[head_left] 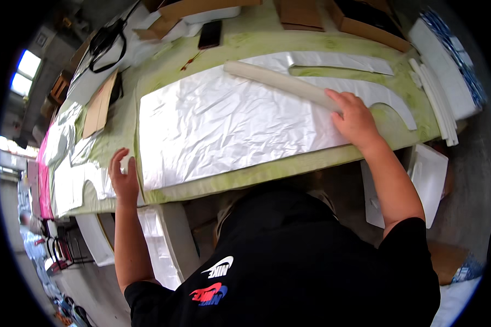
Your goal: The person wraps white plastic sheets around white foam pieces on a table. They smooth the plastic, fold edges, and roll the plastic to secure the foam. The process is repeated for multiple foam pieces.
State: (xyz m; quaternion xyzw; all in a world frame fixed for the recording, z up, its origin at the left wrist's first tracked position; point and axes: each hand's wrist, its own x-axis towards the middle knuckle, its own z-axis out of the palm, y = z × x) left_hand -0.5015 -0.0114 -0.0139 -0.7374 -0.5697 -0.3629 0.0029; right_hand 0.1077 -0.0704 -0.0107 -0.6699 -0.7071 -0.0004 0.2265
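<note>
A large white plastic bag (218, 131) with two handle straps lies spread on the table, its surface full of fine creases. Across its upper part rests a long pale bar (278, 80), slanting down toward the right. My right hand (354, 119) grips the right end of this bar, its fingers curled over the top. My left hand (124, 177) is raised near the front edge, left of the bag, holding nothing, with thumb and fingers apart. Beside it another white plastic bag (68, 185) lies on the table's left part.
The table (360, 146) has a green patterned cover. Toward the back are a black phone (210, 34), an open cardboard box (365, 22) and a brown cardboard piece (300, 14). Pale rods (436, 103) line the right end. White bins (428, 180) stand below the front edge.
</note>
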